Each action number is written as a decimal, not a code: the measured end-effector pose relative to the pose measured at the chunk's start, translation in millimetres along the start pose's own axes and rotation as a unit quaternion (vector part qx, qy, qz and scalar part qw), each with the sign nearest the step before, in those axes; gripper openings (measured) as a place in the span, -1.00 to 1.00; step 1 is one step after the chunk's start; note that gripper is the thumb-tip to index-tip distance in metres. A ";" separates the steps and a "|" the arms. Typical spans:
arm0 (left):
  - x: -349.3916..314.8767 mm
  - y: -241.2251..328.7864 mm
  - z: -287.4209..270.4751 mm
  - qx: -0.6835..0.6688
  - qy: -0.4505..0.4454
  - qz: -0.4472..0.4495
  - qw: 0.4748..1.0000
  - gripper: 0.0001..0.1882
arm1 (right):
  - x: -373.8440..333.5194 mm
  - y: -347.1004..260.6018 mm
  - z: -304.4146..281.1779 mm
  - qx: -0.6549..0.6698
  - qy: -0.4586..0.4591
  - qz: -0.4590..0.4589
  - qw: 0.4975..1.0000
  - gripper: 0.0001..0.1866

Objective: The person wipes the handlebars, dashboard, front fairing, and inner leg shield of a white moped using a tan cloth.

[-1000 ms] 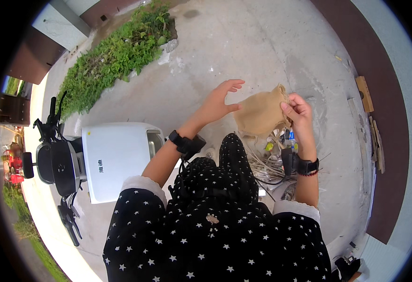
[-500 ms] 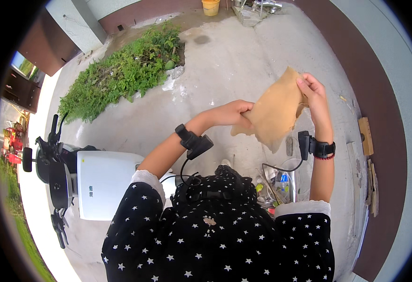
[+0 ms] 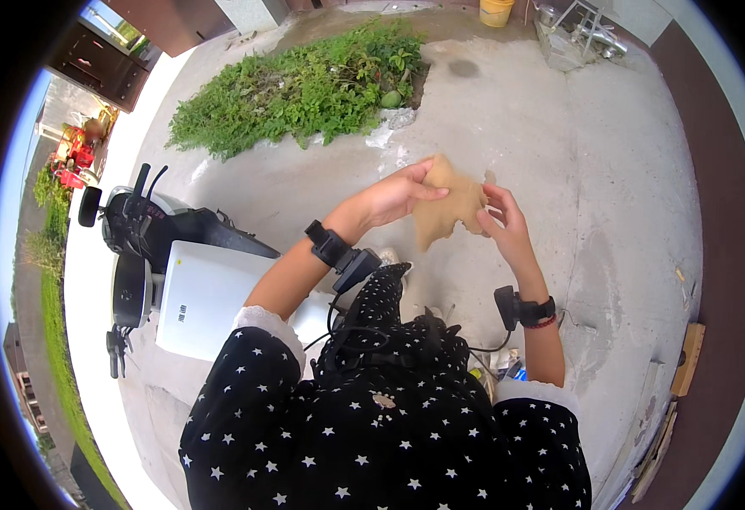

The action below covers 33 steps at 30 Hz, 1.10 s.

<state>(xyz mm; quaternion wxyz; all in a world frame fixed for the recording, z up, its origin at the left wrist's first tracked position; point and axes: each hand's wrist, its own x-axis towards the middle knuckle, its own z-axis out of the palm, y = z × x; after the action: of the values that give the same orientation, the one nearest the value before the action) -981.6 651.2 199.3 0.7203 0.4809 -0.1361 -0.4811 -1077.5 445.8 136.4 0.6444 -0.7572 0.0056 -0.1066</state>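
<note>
A thin tan sheet with ragged edges (image 3: 447, 202) hangs in front of me, looking like brown paper, though I cannot be sure of its material. My left hand (image 3: 399, 195) pinches its left side, thumb lying over the front face. At its right edge, my right hand (image 3: 505, 218) has thumb and fingers bent around the torn border. A small tan bit shows above the right fingertips. Both wrists wear black straps with small devices and cables.
A white scooter with a large white box (image 3: 219, 299) stands at my left. Green plants (image 3: 296, 93) grow in a patch ahead. Far off are a yellow bucket (image 3: 496, 12) and metal items (image 3: 589, 34). Wood pieces (image 3: 688, 359) lie along the right wall. Litter (image 3: 508, 365) lies near my right side.
The sheet and both hands have moved left and closer together. The sheet now shows a smaller, differently shaped face. My view has turned rightward, and one foot has come forward.
</note>
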 end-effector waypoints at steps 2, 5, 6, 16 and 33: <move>-6.2 11.5 -22.7 -0.013 0.011 0.006 1.000 -0.50 | 28.0 10.5 12.9 0.071 0.017 0.118 0.990 -0.59; -7.3 33.6 -56.0 0.011 0.017 0.055 0.998 -0.43 | 67.1 30.9 21.2 0.098 -0.034 0.242 0.965 -0.59; -5.2 42.3 -65.2 0.019 0.018 0.068 0.997 -0.47 | 77.8 38.0 25.7 0.094 -0.058 0.277 0.955 -0.58; 29.6 114.8 -241.7 0.352 0.256 0.087 0.896 -0.67 | 254.4 69.9 142.4 0.233 -0.193 0.241 0.922 -0.79; 45.1 241.5 -444.0 0.388 0.602 0.176 0.675 -0.68 | 625.1 92.2 385.8 -0.058 -0.642 0.133 0.753 -0.64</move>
<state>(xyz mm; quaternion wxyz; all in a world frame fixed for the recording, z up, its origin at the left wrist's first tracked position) -530.8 881.5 164.0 0.4663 0.8700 0.0703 0.1441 -389.7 715.1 86.0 0.4590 -0.6755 -0.3020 0.4917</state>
